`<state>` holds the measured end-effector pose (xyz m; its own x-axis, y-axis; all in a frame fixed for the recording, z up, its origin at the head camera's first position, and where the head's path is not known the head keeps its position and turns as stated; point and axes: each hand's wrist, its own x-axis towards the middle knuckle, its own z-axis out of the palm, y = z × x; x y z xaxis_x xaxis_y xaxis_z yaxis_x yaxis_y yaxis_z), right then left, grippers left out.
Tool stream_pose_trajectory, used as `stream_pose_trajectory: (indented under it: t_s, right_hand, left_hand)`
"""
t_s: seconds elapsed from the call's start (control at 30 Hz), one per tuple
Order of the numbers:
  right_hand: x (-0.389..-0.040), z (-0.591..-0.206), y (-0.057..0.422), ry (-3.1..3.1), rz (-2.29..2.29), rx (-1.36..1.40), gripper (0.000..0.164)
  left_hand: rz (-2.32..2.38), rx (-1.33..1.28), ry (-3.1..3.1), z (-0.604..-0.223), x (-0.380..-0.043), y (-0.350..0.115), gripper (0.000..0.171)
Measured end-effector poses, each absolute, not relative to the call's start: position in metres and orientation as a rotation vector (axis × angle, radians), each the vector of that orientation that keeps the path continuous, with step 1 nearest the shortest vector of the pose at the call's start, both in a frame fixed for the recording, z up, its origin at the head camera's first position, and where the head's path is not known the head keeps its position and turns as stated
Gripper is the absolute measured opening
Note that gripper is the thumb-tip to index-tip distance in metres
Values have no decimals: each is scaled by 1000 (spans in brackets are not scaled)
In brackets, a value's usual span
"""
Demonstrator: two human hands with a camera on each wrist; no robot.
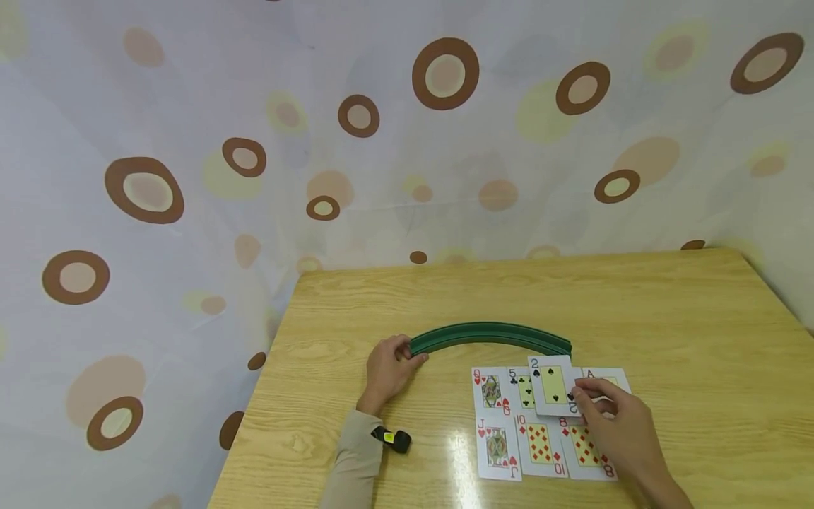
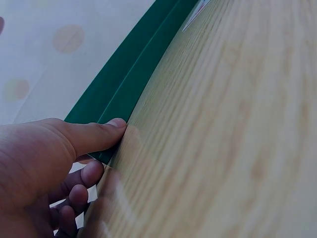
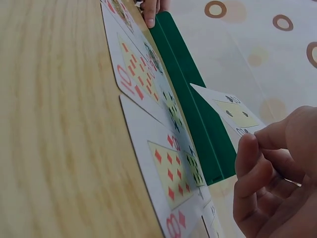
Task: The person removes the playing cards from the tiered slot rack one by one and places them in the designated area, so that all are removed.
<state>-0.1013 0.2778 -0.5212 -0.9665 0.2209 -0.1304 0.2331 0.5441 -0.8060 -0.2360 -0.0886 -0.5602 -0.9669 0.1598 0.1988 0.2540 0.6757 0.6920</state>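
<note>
My left hand point(image 1: 388, 369) pinches the left end of a curved green card holder point(image 1: 490, 331), thumb on its near side; the left wrist view shows this thumb point(image 2: 106, 136) up close. Between thumb and fingers, my right hand point(image 1: 620, 428) holds a two of spades point(image 1: 552, 385) by its right edge. In the right wrist view the two of spades point(image 3: 235, 111) is raised and tilted above the table. Beneath it lie two rows of face-up cards, among them a queen of hearts point(image 1: 490, 392), jack of hearts point(image 1: 498, 449), ten of diamonds point(image 1: 539, 445) and eight of diamonds point(image 1: 583, 445).
A five of clubs point(image 1: 525, 392) and an ace point(image 1: 604, 375) are partly covered. The wooden table point(image 1: 343, 304) meets a cloth point(image 1: 445, 155) with a circle pattern behind and at the left. A black strap point(image 1: 391, 438) sits on the left wrist.
</note>
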Motion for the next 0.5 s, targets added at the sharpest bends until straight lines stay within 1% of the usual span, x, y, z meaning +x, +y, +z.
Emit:
stream_pose_trajectory:
  t_s: [0.27, 0.5]
  right_hand:
    - [-94, -526, 283, 2658, -1371, 569, 38]
    - [-88, -529, 291, 2675, -1367, 610, 39]
  left_hand:
    - [-1164, -337, -2779, -561, -234, -89, 23]
    - [-1144, -353, -2771, -561, -236, -90, 23]
